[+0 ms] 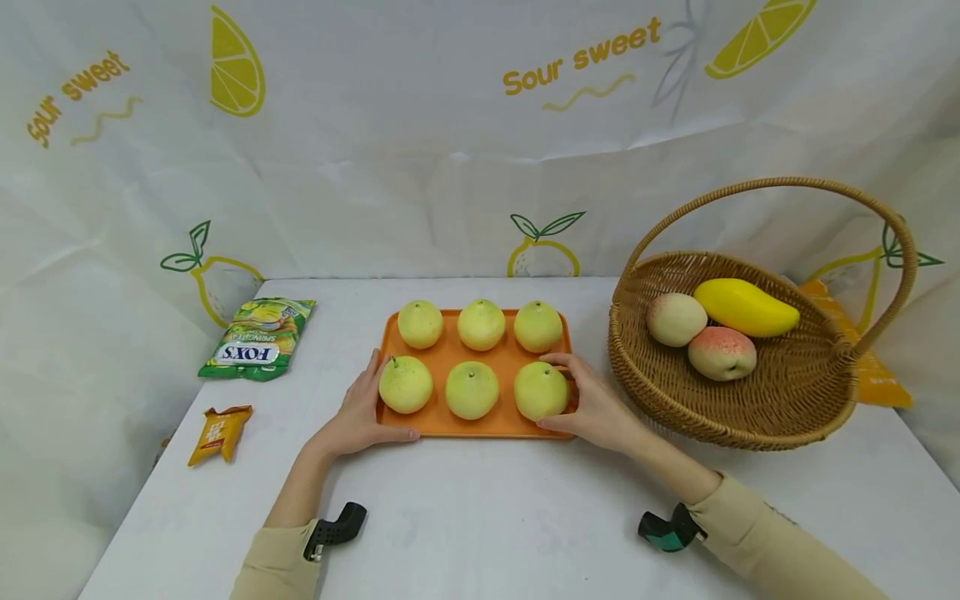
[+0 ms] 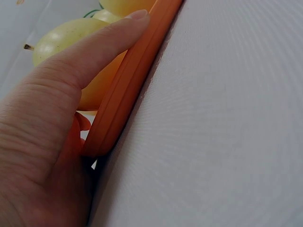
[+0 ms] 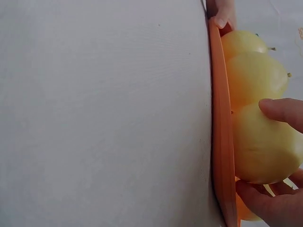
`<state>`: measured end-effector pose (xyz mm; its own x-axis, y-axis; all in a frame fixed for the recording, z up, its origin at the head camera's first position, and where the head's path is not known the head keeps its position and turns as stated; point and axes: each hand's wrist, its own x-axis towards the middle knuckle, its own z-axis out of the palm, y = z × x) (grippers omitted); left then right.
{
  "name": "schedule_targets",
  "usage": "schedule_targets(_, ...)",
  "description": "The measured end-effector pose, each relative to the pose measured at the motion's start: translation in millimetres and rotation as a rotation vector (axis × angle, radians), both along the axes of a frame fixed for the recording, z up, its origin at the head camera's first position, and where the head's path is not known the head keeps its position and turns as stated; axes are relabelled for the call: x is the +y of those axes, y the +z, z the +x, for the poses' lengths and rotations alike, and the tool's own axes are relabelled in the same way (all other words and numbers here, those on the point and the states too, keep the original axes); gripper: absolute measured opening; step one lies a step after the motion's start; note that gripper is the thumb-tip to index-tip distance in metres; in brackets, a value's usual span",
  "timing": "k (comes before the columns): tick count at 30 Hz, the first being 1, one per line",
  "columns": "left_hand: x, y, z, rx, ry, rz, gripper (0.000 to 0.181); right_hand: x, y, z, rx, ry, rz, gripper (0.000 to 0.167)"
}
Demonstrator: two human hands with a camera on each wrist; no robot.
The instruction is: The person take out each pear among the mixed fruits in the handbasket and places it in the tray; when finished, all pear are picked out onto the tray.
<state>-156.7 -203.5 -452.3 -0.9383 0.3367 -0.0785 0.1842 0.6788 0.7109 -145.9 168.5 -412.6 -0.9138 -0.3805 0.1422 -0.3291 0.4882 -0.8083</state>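
An orange tray [image 1: 442, 427] on the table bears several round yellow-green pears in two rows. My left hand [image 1: 362, 415] holds the tray's front left corner; its thumb lies along the front rim [image 2: 124, 92], its fingers along the left side. Beside that hand sits the front left pear [image 1: 406, 385], stem tilted. My right hand [image 1: 596, 406] grips the front right pear [image 1: 542, 391] between thumb and fingers, with the pear low over the tray. In the right wrist view the thumb presses one side of this pear [image 3: 265, 146] and the fingers [image 3: 265, 201] reach round the other.
A wicker basket [image 1: 742, 421] with a tall handle stands at right, holding a yellow mango [image 1: 746, 307] and two peaches [image 1: 722, 353]. An orange packet [image 1: 877, 375] lies behind it. At left lie a green candy bag [image 1: 258, 340] and a small orange-brown packet [image 1: 220, 434].
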Motion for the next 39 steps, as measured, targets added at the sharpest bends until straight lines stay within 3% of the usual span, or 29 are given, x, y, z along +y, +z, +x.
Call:
schedule_targets(8, 2.0, 0.3, 0.1, -0.018, 0.004, 0.002, 0.127, -3.6, 0.0, 2.8, 0.033, 0.021, 0.029, 0.079)
schedule_targets(19, 1.2, 1.2, -0.6, -0.010, 0.001, -0.004, 0.128, -0.5, 3.3, 6.0, -0.058, 0.069, -0.025, 0.089)
schedule_targets(26, 1.4, 2.3, 0.3, -0.008, 0.000, 0.012, 0.128, 2.7, -0.5, 3.8, -0.098, 0.097, -0.056, 0.083)
schedule_targets(39, 0.6, 3.0, 1.4, -0.007, 0.000, 0.011, 0.128, 2.5, -2.5, 5.1, -0.072, 0.024, -0.049, 0.083)
